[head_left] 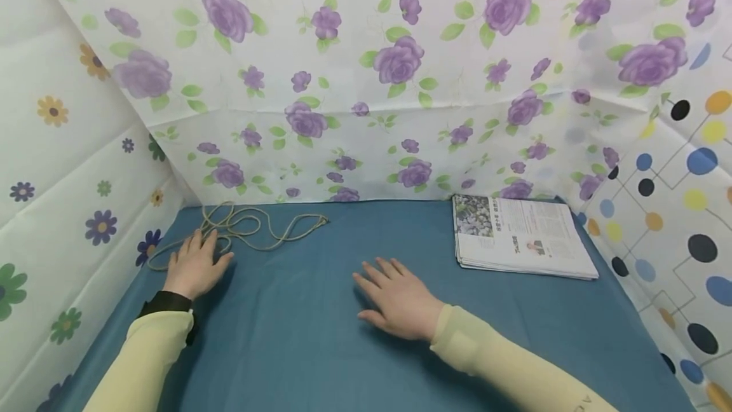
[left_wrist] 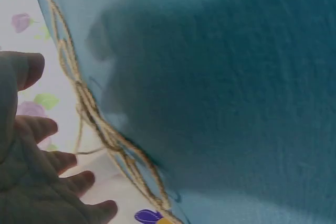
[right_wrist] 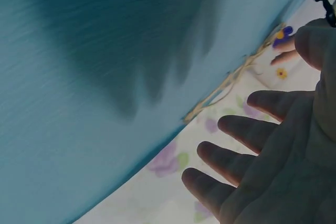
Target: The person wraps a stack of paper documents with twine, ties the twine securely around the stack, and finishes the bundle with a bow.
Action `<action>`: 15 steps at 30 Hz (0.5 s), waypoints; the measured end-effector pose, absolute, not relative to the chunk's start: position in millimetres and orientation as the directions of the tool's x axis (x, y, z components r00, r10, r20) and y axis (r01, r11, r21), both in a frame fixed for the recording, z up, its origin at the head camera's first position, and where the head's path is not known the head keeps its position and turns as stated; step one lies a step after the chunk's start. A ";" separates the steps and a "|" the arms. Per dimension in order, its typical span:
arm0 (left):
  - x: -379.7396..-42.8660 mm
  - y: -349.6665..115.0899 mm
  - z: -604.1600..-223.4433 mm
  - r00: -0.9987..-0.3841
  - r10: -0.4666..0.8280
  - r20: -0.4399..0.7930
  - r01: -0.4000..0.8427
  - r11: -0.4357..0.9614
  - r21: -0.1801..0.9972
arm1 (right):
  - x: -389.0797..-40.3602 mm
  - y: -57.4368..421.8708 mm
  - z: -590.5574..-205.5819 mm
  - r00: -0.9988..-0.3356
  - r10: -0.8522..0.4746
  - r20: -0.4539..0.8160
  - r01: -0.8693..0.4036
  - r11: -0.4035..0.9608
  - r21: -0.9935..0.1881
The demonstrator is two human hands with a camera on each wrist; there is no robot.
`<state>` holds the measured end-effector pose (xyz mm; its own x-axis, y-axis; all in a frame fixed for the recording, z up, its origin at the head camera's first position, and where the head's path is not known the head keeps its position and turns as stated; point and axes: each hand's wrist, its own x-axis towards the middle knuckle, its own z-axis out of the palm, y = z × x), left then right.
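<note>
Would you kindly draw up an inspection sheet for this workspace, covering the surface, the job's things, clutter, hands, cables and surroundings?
Surface: blue cloth, with shadows of the hands on it.
Job's things: beige cord, lying in loose, overlapping loops at the far left.
Clutter: stack of newspapers at the far right, printed side up.
Left hand: over the cord's near loops, gripping nothing; contact unclear.
Right hand: fingers spread, above the cloth near the middle, holding nothing.
Cables: nothing seen.
Surroundings: rose-print sheet behind, daisy-print sheet on the left, dotted sheet on the right.
</note>
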<state>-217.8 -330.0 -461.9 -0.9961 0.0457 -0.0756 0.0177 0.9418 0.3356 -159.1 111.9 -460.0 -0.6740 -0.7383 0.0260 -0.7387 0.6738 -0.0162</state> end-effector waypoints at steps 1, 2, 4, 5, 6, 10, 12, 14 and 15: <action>-218.0 -331.1 -463.4 -0.997 0.043 -0.068 0.018 0.941 0.337 | -158.0 106.2 -460.1 -0.668 -0.744 0.025 -0.744 0.668 -0.019; -218.5 -332.2 -464.7 -0.997 0.039 -0.062 0.016 0.942 0.337 | -157.0 101.2 -461.2 -0.664 -0.748 0.025 -0.748 0.663 -0.018; -220.3 -334.3 -466.5 -0.998 0.025 -0.066 0.001 0.941 0.339 | -155.0 93.6 -463.5 -0.660 -0.751 0.019 -0.751 0.659 -0.027; -221.3 -335.1 -466.9 -0.997 0.014 -0.077 -0.013 0.940 0.342 | -154.0 91.0 -464.9 -0.659 -0.752 0.013 -0.752 0.659 -0.031; -222.2 -335.8 -467.2 -0.995 0.002 -0.096 -0.032 0.938 0.346 | -153.0 89.0 -466.0 -0.660 -0.751 0.006 -0.750 0.660 -0.038; -225.4 -339.5 -468.8 -0.977 -0.052 -0.205 -0.126 0.923 0.364 | -149.6 86.2 -470.2 -0.671 -0.741 -0.017 -0.740 0.671 -0.058; -225.4 -340.9 -469.0 -0.963 -0.067 -0.260 -0.162 0.917 0.364 | -148.5 86.5 -471.8 -0.676 -0.737 -0.022 -0.734 0.675 -0.072; -224.8 -342.0 -468.3 -0.951 -0.073 -0.299 -0.183 0.916 0.358 | -148.2 87.2 -473.7 -0.679 -0.734 -0.023 -0.730 0.678 -0.084; -224.3 -342.5 -467.5 -0.947 -0.069 -0.312 -0.184 0.917 0.355 | -148.2 87.6 -474.7 -0.681 -0.732 -0.026 -0.727 0.680 -0.093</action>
<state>-224.3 -342.5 -467.5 -0.9474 -0.0693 -0.3124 -0.1840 0.9168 0.3545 -148.2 87.6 -474.7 -0.6808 -0.7320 -0.0265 -0.7274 0.6799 -0.0932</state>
